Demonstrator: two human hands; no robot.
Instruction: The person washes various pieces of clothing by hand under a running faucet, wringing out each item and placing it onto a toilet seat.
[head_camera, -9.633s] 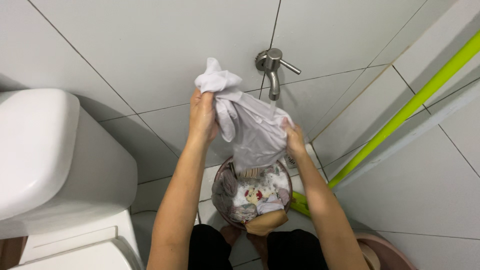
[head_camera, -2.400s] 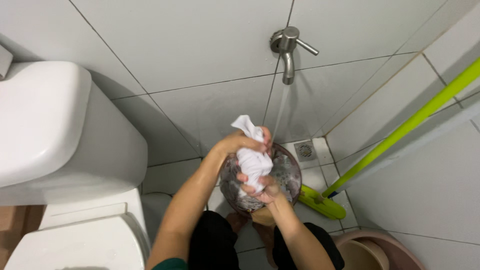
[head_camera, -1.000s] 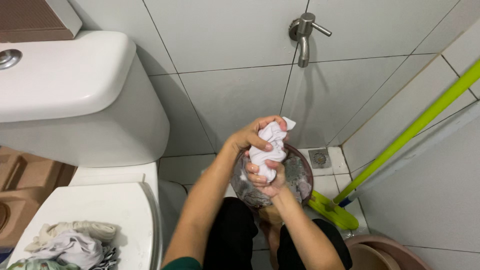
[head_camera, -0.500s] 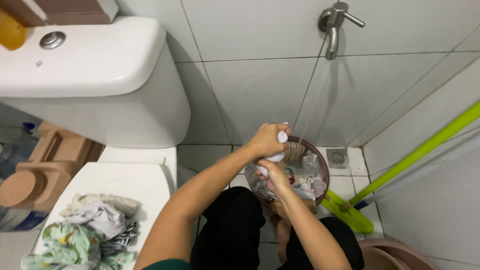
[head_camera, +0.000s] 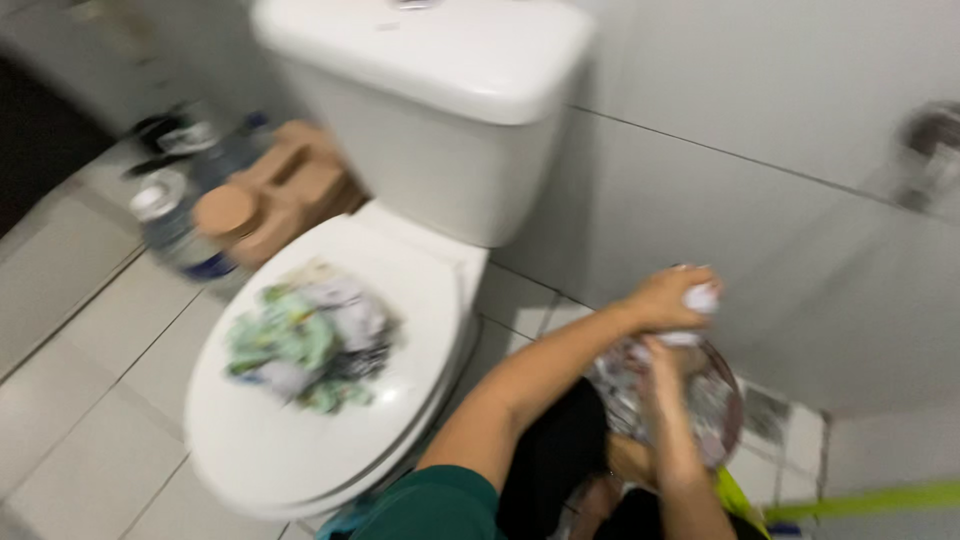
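view swung left | both hands (head_camera: 672, 320) wring white cloth (head_camera: 698, 300) over basin (head_camera: 722, 400)

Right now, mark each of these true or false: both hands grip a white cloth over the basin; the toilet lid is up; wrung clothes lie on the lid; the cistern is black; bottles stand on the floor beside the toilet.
1. Both hands, left hand and right hand, grip the white cloth over the basin. True.
2. The toilet lid is up. False: it is shut.
3. Clothes lie on the lid. True.
4. The cistern is black. False: it is white.
5. Bottles stand on the floor beside the toilet. True.
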